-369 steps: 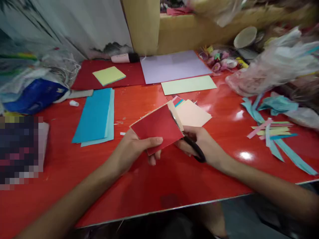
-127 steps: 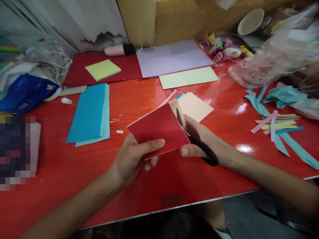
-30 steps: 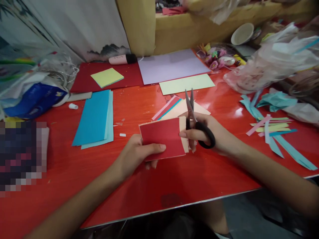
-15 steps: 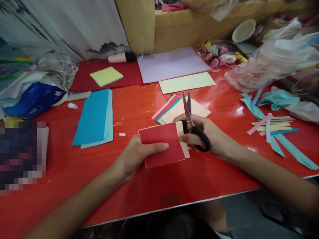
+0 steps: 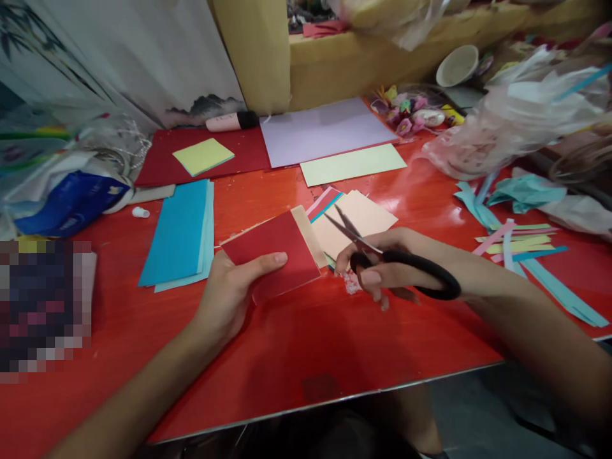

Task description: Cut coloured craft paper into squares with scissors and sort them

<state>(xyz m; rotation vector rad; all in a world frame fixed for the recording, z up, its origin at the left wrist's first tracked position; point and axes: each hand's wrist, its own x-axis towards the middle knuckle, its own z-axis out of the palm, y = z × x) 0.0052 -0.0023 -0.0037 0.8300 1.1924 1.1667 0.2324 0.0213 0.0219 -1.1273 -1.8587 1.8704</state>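
Note:
My left hand [image 5: 234, 287] grips a red paper square [image 5: 275, 255], its thumb lying across the top face. A cream strip of paper [image 5: 310, 236] sticks out along the right edge beneath the red. To the right, my right hand [image 5: 396, 268] is closed around black-handled scissors [image 5: 406, 264], whose blades are slightly parted and point up and to the left, apart from the red paper. Behind them a fanned pile of peach, pink and blue paper [image 5: 363, 220] rests on the table, partly hidden by the scissors and the paper I hold.
Blue paper sheets [image 5: 176, 233] lie at left on the red table [image 5: 268, 357]. Farther back are a yellow square [image 5: 203, 156], a lilac sheet [image 5: 325, 131], a pale green strip [image 5: 354, 166] and a marker [image 5: 232, 121]. Coloured offcuts [image 5: 521, 242] and a plastic bag [image 5: 502, 121] fill the right side.
My left hand has shifted left with the red paper, which is now tilted. The scissors have come away to the right, and their blades have swung to point more leftward.

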